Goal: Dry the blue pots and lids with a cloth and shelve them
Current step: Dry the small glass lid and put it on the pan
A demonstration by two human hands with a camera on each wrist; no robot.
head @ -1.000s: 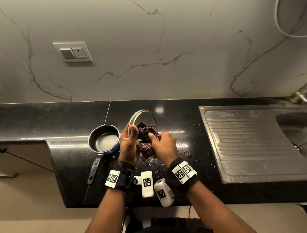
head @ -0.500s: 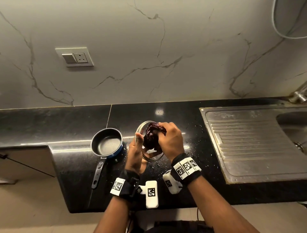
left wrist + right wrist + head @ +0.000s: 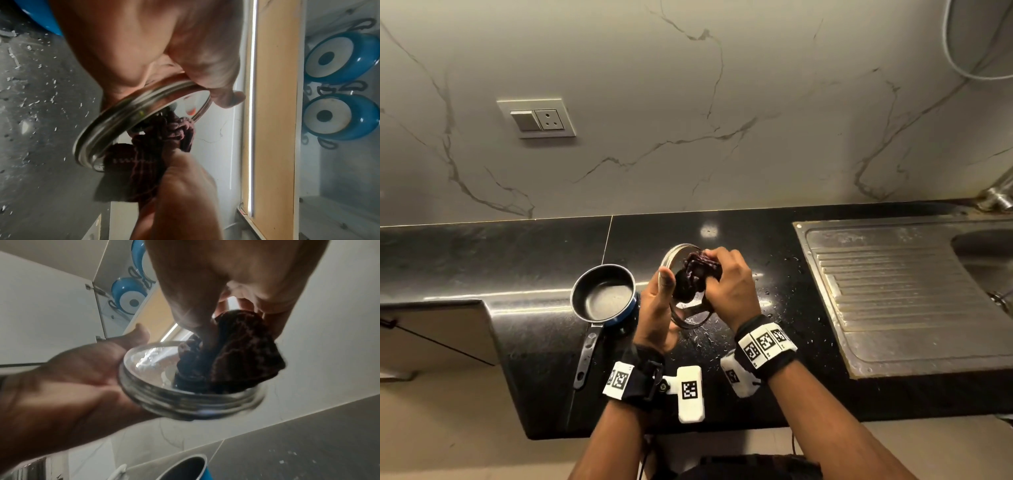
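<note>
Lid (image 3: 681, 284): a round glass lid with a metal rim, held up on edge above the counter (image 3: 517, 260), tilted so its face turns toward your right hand (image 3: 729, 287).

Your left hand (image 3: 657, 308) grips the lid by the rim, thumb over the near edge and palm cupped behind it. Your right hand is clenched around a bunched dark red cloth (image 3: 697, 274) and presses it against the glass. So the lid lies between your two hands: the left steadies it from one side, the right meets it face-on from the other. The cloth touches the far part of the face; the near part, toward your wrists, shows bare glass. To reach it, I judge the cloth must travel back across the face toward you, or the left hand must turn the rim.

Just left of your left hand, a small blue pan (image 3: 604, 294) sits on the counter, its handle pointing toward you. Water drops speckle the counter under and to the right of your hands.

In the left wrist view, two blue pots (image 3: 339, 58) rest upside down on a shelf (image 3: 337, 216) overhead.
</note>
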